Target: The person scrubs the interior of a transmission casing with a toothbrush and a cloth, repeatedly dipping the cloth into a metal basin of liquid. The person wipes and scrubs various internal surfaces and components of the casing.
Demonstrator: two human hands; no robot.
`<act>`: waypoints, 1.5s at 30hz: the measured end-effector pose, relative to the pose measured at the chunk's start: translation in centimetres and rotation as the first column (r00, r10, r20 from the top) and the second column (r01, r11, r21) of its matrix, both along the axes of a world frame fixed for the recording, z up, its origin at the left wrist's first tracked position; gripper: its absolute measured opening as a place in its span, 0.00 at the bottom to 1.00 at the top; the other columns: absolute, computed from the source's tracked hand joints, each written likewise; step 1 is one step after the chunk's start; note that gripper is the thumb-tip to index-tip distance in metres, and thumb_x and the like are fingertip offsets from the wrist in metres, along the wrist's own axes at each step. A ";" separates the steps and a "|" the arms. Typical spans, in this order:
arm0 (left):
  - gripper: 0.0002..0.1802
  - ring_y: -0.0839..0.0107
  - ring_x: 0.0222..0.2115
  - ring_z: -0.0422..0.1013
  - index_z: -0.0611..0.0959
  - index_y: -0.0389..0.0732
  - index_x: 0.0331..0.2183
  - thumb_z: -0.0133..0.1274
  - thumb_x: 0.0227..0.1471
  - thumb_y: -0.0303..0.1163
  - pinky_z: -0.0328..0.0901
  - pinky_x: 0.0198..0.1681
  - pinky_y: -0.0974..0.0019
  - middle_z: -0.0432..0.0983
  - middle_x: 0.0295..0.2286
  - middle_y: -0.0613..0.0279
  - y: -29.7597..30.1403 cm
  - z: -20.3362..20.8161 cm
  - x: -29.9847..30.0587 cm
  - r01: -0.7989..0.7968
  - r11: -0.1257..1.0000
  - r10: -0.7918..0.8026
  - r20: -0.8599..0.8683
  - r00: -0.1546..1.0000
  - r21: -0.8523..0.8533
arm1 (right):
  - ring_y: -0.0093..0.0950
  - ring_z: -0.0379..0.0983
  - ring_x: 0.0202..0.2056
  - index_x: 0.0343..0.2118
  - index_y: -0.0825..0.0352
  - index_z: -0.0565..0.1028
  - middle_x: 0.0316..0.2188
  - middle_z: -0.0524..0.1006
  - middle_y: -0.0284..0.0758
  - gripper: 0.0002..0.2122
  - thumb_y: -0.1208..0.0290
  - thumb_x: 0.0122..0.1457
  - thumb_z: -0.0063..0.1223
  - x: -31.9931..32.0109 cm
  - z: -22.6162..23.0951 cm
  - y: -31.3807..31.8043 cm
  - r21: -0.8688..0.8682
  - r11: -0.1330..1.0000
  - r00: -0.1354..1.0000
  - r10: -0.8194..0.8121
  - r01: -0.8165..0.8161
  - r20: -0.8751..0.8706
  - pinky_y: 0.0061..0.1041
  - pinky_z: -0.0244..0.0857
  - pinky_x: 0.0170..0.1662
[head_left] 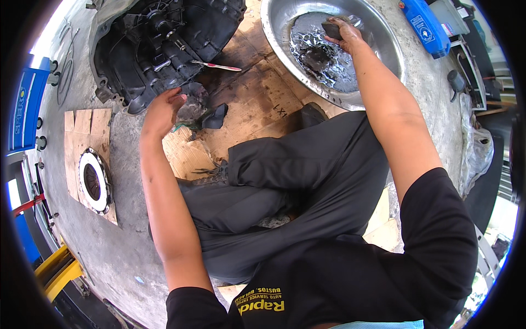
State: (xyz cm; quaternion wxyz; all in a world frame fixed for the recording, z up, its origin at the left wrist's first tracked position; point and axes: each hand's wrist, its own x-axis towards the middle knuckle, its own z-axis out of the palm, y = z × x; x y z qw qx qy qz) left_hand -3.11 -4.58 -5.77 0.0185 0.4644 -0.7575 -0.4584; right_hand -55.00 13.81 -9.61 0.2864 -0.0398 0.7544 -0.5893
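Observation:
My right hand (349, 37) is at the far side of a round metal basin (395, 61), closed around a dark, block-shaped sponge (331, 30). Dirty, foamy liquid (323, 66) lies in the basin beneath it. My left hand (163, 112) is at the near edge of a large, dark transmission housing (129, 66). Its fingers are loosely bent and partly hidden, with nothing seen in them. A brush with a pale and red handle (222, 67) lies across the housing's near rim. The shaft (178, 43) stands out inside the housing.
Stained cardboard (263, 93) covers the floor between housing and basin. A dark scrap (215, 116) lies by my left wrist. To the left, a clutch pressure plate (95, 181) sits on cardboard. A blue jug (424, 30) stands beyond the basin; a plastic bag (478, 148) lies right.

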 end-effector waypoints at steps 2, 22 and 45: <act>0.31 0.67 0.49 0.73 0.72 0.30 0.57 0.57 0.59 0.39 0.62 0.54 0.69 0.77 0.49 0.47 0.3 0.5 -0.2 0.012 1.000 -0.012 -0.002 1.000 -0.004 | 0.32 0.81 0.36 0.45 0.64 0.77 0.40 0.80 0.38 0.14 0.73 0.55 0.62 -0.9 -0.5 0.2 -0.004 1.000 0.998 -0.021 0.021 -0.051 0.31 0.79 0.36; 0.29 0.61 0.50 0.74 0.75 0.31 0.55 0.57 0.58 0.40 0.63 0.54 0.67 0.77 0.49 0.45 1.8 1.9 -1.0 -0.023 0.999 0.024 0.032 0.999 -0.040 | 0.37 0.67 0.58 0.49 0.66 0.78 0.58 0.71 0.43 0.21 0.57 0.58 0.56 -2.1 -2.2 -1.6 0.085 0.960 0.962 -0.270 0.267 0.037 0.35 0.57 0.60; 0.33 0.66 0.49 0.74 0.71 0.31 0.58 0.58 0.58 0.40 0.63 0.53 0.69 0.78 0.49 0.47 1.4 1.3 -0.9 -0.023 0.998 0.027 0.079 0.996 -0.053 | 0.44 0.64 0.60 0.50 0.70 0.76 0.60 0.69 0.49 0.23 0.59 0.56 0.53 -2.3 -1.7 -3.4 0.074 0.974 0.975 -0.211 0.216 -0.068 0.41 0.58 0.60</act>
